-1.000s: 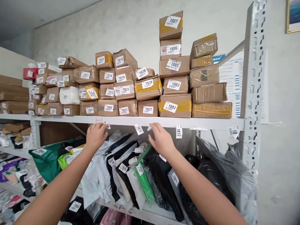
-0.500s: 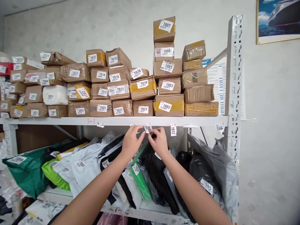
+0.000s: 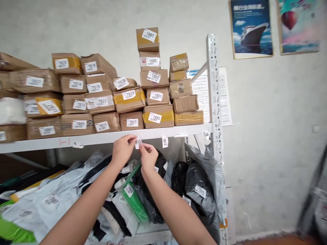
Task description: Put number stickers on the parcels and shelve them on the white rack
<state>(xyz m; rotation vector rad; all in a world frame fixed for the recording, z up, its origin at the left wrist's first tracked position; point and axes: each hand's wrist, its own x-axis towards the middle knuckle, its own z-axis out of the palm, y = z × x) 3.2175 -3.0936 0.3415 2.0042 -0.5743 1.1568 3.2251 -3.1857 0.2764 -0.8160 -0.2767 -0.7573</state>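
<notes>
A small white number label hangs at the front edge of the white shelf beam. My left hand pinches its upper left side between thumb and fingertips. From the right, my right hand has thumb and fingers closed on its lower edge. Part of the printed number is hidden by the fingers. Just right of my hands, another label reading 1012 hangs from the same beam.
Numbered cardboard boxes stand stacked along the upper shelf. Below my hands lie bagged parcels: a green one, black and grey ones and white ones. A perforated metal post rises at the right, with framed pictures beyond.
The view has swung right, so the shelf and boxes sit further left. My fingers, looser around the label before, are now closed on it.
</notes>
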